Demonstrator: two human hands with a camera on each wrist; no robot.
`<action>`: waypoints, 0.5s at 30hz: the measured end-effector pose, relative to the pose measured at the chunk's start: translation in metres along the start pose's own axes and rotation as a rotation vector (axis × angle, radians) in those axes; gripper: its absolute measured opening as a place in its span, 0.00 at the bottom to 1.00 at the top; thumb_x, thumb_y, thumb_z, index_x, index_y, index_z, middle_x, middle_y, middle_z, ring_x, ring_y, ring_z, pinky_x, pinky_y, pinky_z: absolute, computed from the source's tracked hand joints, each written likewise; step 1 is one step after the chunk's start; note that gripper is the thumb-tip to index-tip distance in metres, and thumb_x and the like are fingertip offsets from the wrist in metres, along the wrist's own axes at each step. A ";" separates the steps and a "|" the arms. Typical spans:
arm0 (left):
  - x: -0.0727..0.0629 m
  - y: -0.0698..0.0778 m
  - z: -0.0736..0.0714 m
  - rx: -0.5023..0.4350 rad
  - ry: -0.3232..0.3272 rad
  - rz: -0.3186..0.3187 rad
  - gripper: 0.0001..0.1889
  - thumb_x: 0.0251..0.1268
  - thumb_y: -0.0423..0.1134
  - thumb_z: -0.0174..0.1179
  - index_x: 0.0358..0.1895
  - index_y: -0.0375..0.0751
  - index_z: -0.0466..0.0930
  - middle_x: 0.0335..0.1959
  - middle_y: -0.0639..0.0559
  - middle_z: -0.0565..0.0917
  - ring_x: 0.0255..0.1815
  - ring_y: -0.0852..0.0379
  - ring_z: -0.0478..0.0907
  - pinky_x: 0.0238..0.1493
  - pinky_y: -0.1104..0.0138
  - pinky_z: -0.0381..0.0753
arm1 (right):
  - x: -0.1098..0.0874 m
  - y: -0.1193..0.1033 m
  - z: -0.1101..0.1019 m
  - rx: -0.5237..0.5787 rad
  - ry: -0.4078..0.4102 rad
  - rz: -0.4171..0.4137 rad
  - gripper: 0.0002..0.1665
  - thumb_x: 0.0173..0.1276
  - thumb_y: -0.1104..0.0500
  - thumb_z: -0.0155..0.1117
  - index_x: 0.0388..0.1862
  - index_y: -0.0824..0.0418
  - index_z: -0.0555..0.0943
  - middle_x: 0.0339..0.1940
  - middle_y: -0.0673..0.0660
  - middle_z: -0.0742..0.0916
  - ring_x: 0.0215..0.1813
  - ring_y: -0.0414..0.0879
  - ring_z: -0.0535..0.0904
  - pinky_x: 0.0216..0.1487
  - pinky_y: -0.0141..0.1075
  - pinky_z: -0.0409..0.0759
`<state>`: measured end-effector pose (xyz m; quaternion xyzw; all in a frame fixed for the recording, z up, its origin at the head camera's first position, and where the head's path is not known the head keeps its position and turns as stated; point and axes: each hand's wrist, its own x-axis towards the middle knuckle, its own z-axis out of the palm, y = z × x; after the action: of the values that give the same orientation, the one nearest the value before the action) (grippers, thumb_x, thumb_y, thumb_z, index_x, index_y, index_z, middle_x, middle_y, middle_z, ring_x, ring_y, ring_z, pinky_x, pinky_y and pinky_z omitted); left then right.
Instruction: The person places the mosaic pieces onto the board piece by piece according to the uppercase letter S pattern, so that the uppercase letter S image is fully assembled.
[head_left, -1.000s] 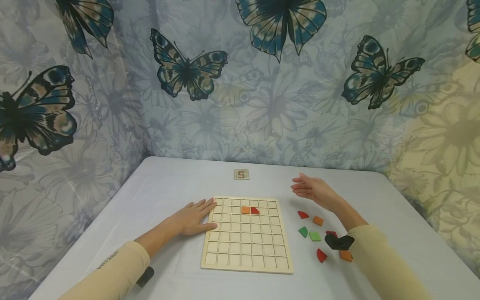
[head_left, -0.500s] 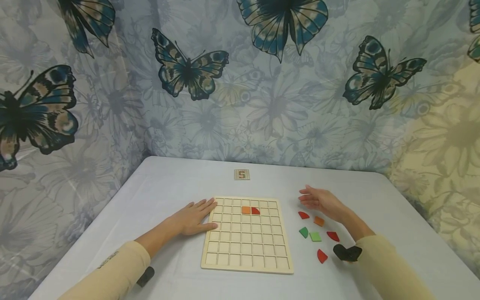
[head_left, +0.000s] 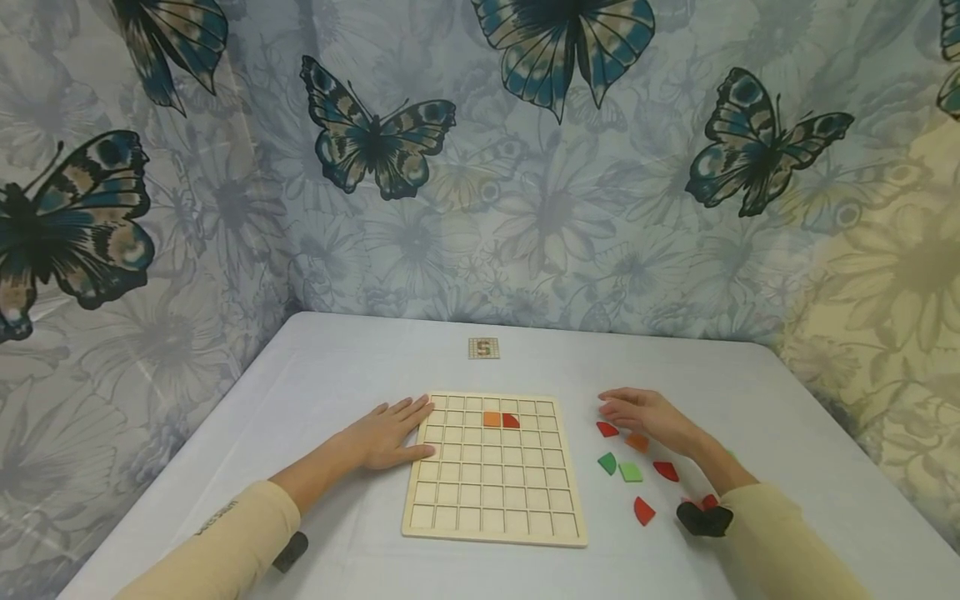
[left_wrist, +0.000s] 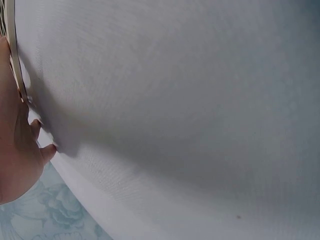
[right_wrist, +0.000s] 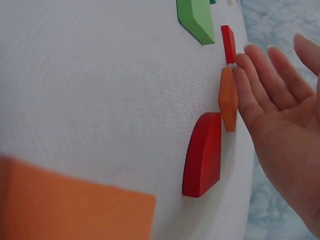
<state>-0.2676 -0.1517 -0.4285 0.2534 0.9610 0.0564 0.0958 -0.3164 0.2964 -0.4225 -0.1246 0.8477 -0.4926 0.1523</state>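
Observation:
My left hand (head_left: 390,435) lies flat with its fingers spread, fingertips and thumb on the left edge of a wooden grid board (head_left: 495,475). On that board, an orange square tile (head_left: 491,419) and a red quarter-circle tile (head_left: 510,421) sit side by side in the second row. My right hand (head_left: 651,417) hovers by the loose tiles, overlapping an orange square (head_left: 637,442), just behind a red quarter-circle (head_left: 607,429). The right wrist view shows its palm (right_wrist: 292,130) and extended fingers holding nothing.
Right of the board lie a green quarter-circle (head_left: 607,463), a light green square (head_left: 631,472) and red quarter-circles (head_left: 665,472), (head_left: 643,511). More tiles are partly hidden under the right wrist. A small patterned card (head_left: 483,348) lies behind the board on the white tablecloth (head_left: 360,358).
My right hand has come back toward me and slightly right, down over the loose tiles. The left hand and the board have stayed still.

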 end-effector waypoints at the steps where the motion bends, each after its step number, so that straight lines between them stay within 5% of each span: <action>1: 0.000 0.000 -0.001 0.002 -0.003 -0.001 0.42 0.69 0.67 0.40 0.77 0.43 0.48 0.77 0.49 0.48 0.75 0.46 0.47 0.69 0.46 0.48 | -0.001 0.001 0.000 -0.019 -0.005 -0.015 0.31 0.71 0.50 0.59 0.65 0.69 0.70 0.59 0.65 0.78 0.57 0.54 0.77 0.56 0.40 0.76; 11: 0.000 0.002 -0.001 -0.006 0.000 -0.003 0.42 0.68 0.68 0.40 0.76 0.44 0.49 0.77 0.50 0.49 0.75 0.46 0.48 0.69 0.46 0.49 | -0.003 0.004 -0.002 -0.065 -0.094 -0.170 0.27 0.65 0.64 0.65 0.62 0.70 0.72 0.54 0.64 0.82 0.57 0.59 0.75 0.50 0.29 0.76; 15: 0.001 0.001 -0.001 0.004 -0.001 -0.008 0.43 0.68 0.69 0.39 0.76 0.44 0.48 0.77 0.50 0.48 0.75 0.46 0.47 0.69 0.46 0.49 | -0.003 0.003 0.002 -0.128 -0.066 -0.170 0.25 0.62 0.67 0.66 0.59 0.68 0.75 0.52 0.63 0.82 0.55 0.58 0.76 0.53 0.38 0.77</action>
<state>-0.2683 -0.1502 -0.4278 0.2499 0.9620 0.0539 0.0961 -0.3131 0.2972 -0.4253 -0.2220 0.8581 -0.4445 0.1296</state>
